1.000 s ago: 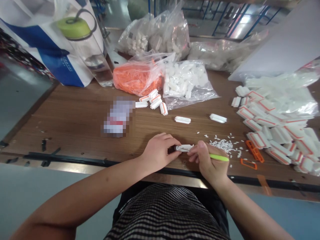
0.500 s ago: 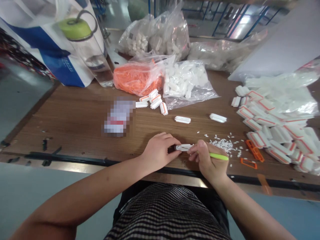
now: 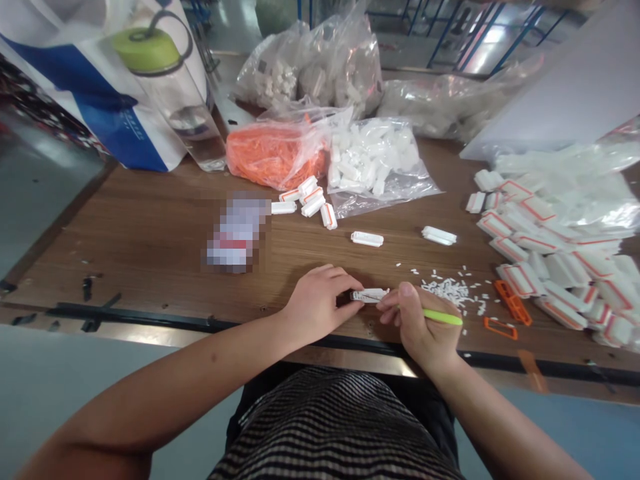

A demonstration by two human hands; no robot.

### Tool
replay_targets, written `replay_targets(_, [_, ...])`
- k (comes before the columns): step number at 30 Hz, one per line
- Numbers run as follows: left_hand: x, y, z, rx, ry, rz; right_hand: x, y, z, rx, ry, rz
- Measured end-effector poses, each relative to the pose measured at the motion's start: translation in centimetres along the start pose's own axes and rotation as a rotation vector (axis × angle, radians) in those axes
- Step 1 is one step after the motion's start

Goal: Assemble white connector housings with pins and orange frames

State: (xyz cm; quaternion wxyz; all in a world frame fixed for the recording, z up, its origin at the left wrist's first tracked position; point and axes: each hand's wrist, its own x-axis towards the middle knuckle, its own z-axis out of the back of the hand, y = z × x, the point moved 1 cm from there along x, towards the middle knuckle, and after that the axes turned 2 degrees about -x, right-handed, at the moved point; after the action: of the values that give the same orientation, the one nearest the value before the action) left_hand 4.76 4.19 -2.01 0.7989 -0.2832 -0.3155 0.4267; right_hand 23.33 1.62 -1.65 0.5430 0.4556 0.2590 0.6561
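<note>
At the far left, a blue-and-white tote bag (image 3: pixel 125 127) and a clear water bottle (image 3: pixel 183 113) with a green lid are standing at the back of the wooden table (image 3: pixel 135 253), apparently kept well away from my working area; a pixelated patch (image 3: pixel 239 233) is hiding whatever lies left of centre, so I cannot identify it. Behind it, a clear bag of orange parts (image 3: pixel 273 157) is lying beside a clear bag of white parts (image 3: pixel 375 163); loose white parts (image 3: pixel 306 200) are resting just in front of them, within easy reach.

My left hand (image 3: pixel 317 305) is pinching the left end of a white plastic piece (image 3: pixel 369 295), apparently to steady it; my right hand (image 3: pixel 420 319) is bracing its right end while gripping a green-handled pick (image 3: pixel 443 317) like a pen, with the thin tip seemingly lying along the top of the piece. My hands are together, and the piece is lying directly between them, just above the near table edge and close to my body for control.

To the right, small white bits (image 3: pixel 447 291) are scattered across the table; orange frames (image 3: pixel 507 310) are lying beside a large heap of white-and-orange pieces (image 3: pixel 555 267), which is occupying the far right.
</note>
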Motion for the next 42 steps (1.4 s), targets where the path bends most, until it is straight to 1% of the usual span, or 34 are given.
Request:
replay_targets(5, [0.00,0.01,-0.04,-0.001,0.001,-0.004,0.11,0.09,-0.10,-0.004,0.041,-0.024])
replay_targets(11, [0.04,-0.09,0.04,0.013,0.001,-0.004,-0.10,-0.12,0.02,0.049,-0.034,-0.035])
replay_targets(16, [0.08,-0.16,0.14,0.015,0.016,0.003,0.05,0.01,-0.05,0.007,0.013,-0.011])
replay_targets(19, [0.05,-0.11,0.13,0.003,0.009,-0.001,-0.01,0.10,-0.05,-0.003,0.003,0.009])
replay_targets(23, [0.00,0.02,0.02,-0.001,0.021,0.001,-0.31,0.00,0.00,-0.011,-0.025,0.000])
replay_targets(28, [0.02,-0.05,0.08,0.002,0.005,0.000,-0.27,-0.07,-0.05,-0.035,-0.001,0.027])
replay_targets(32, [0.07,-0.08,0.11,0.018,0.018,0.001,-0.14,0.03,-0.10,-0.050,0.025,0.009])
replay_targets(38, [0.04,0.00,-0.02,0.010,0.004,-0.007,-0.32,-0.02,-0.03,-0.016,-0.027,-0.002])
replay_targets(42, [0.08,-0.10,0.06,0.001,0.008,-0.005,-0.17,0.04,-0.11,-0.019,-0.004,0.003])
